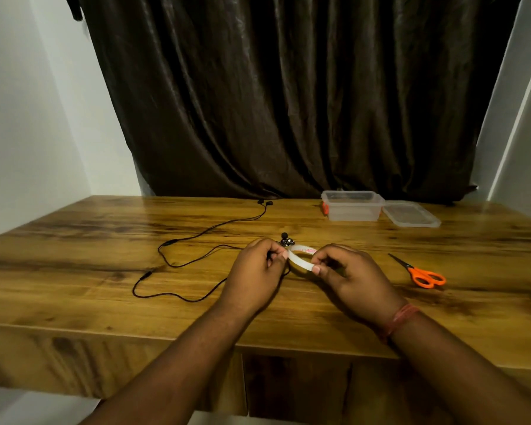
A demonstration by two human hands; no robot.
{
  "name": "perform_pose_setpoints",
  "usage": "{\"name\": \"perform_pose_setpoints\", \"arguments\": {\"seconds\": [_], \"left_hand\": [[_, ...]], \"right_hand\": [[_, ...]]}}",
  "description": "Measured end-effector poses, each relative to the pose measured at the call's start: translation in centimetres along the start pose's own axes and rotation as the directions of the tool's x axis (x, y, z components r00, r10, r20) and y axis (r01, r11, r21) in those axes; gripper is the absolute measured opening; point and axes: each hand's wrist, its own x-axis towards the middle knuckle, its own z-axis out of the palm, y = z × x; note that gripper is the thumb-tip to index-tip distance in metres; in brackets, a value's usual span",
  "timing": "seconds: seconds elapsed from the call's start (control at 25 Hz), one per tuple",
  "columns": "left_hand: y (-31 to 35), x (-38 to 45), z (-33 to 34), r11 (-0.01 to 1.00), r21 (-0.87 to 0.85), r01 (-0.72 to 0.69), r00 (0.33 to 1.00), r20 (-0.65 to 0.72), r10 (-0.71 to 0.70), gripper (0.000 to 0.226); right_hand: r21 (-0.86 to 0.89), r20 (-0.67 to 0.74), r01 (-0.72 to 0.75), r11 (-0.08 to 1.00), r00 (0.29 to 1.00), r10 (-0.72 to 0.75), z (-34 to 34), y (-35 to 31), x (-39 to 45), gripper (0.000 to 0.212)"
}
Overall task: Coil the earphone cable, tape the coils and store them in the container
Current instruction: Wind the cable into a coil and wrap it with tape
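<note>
Cable lies loose across the surface, winding from a pair of earbuds at the far edge toward the hands, so that length is not yet coiled. Container stands open at the far right with its lid just beside it; nothing blocks the way to it. Scissors lie to the right, untouched. The left hand has its fingers clenched on something dark, apparently a cable bundle with buds poking out. The right hand pinches a tape roll touching that bundle. Taping seems to be beginning; cutting and storing remain.
</note>
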Motion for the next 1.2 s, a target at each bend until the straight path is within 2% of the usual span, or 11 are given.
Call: {"name": "perform_pose_setpoints", "arguments": {"seconds": [0.16,0.28,0.36,0.44,0.6,0.76,0.88,1.0,1.08,1.16,1.2], "left_hand": [[0.1,-0.1,0.3,0.996,0.091,0.006,1.0,0.015,-0.008,0.007],[0.3,-0.2,0.4,0.995,0.094,0.026,0.999,0.035,-0.029,0.007],[0.2,-0.1,0.3,0.994,-0.023,0.106,0.993,0.054,-0.105,0.009],[0.1,-0.1,0.0,0.951,-0.223,0.216,0.975,0.094,-0.2,0.01],[0.3,0.1,-0.4,0.782,-0.512,0.356,0.934,0.201,-0.294,0.015],[0.8,0.2,-0.6,0.635,-0.658,0.405,0.912,0.247,-0.326,0.017],[1.0,0.5,-0.9,0.557,-0.728,0.4,0.908,0.232,-0.348,0.018],[1.0,0.8,-1.3,0.459,-0.8,0.387,0.908,0.243,-0.342,0.021],[0.9,0.8,-1.6,0.377,-0.841,0.387,0.906,0.27,-0.327,0.021],[0.8,0.8,-1.8,0.32,-0.862,0.393,0.903,0.296,-0.311,0.017],[0.6,0.8,-1.9,0.328,-0.859,0.394,0.904,0.296,-0.309,0.016]], "right_hand": [[0.062,-0.014,-0.037,0.997,0.999,0.038,-0.2,-0.2,0.0,0.008],[0.088,0.003,-0.051,0.995,0.999,0.051,-0.1,-0.4,0.0,0.011],[0.105,0.01,-0.062,0.992,0.998,0.061,-0.1,-0.6,0.0,0.021],[0.153,-0.009,-0.079,0.985,0.997,0.082,-0.2,-0.6,0.0,0.034],[0.214,-0.037,-0.11,0.971,0.992,0.12,-0.4,-0.3,0.1,0.056],[0.211,0.019,-0.137,0.968,0.991,0.136,-0.2,-0.2,0.1,0.062],[0.32,0.069,-0.164,0.933,0.986,0.15,-0.1,0.0,0.2,0.055],[0.561,0.181,-0.222,0.798,0.973,0.143,-0.1,0.1,0.3,0.037],[0.616,0.259,-0.248,0.748,0.96,0.106,-0.4,0.0,0.2,0.03],[0.564,0.268,-0.232,0.792,0.959,0.09,-0.6,-0.1,0.1,0.025],[0.489,0.245,-0.206,0.848,0.965,0.093,-0.6,0.0,0.1,0.022]]}}
